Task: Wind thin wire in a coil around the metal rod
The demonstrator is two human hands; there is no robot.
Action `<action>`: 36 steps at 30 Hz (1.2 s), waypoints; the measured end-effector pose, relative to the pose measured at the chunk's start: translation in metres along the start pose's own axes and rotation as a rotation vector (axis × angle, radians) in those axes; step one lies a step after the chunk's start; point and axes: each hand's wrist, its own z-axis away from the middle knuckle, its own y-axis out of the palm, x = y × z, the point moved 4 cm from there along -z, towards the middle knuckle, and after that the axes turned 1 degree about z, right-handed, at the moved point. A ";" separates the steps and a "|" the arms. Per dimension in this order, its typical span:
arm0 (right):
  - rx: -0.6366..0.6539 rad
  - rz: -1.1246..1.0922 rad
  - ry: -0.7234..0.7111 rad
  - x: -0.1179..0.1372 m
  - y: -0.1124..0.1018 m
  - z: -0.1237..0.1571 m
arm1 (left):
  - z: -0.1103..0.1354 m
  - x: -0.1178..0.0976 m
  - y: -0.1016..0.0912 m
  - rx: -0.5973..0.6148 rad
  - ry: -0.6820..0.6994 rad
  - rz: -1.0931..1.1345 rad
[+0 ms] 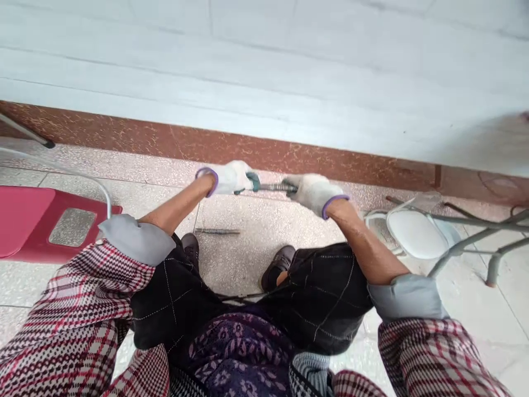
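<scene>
Both of my hands wear white work gloves with grey-green fingertips and purple cuffs. Between them, held level in front of me, is a short grey rod wound with coiled wire (275, 187). My left hand (235, 177) is closed around the rod's left end. Around its right end wraps my right hand (308, 190), fingers closed. The gloves hide both ends. On the floor below lies a second thin wire-wound rod (217, 231), nearer my left foot and touched by neither hand.
A white tiled wall (248, 82) with a reddish-brown skirting (231, 140) rises ahead. On the left stands a red chair (28, 220). A small white-seated chair (417, 234) and grey metal legs (463, 253) are at right. My shoes (281, 262) rest on the speckled floor.
</scene>
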 end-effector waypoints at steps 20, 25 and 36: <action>0.038 -0.048 -0.012 0.012 0.008 -0.029 | 0.016 -0.015 -0.016 0.034 0.138 -0.023; 0.066 -0.328 0.050 0.016 0.014 -0.025 | 0.029 -0.012 -0.026 0.027 0.082 -0.080; 0.099 -0.193 -0.168 0.027 0.016 -0.008 | 0.009 -0.016 -0.013 0.036 0.106 0.014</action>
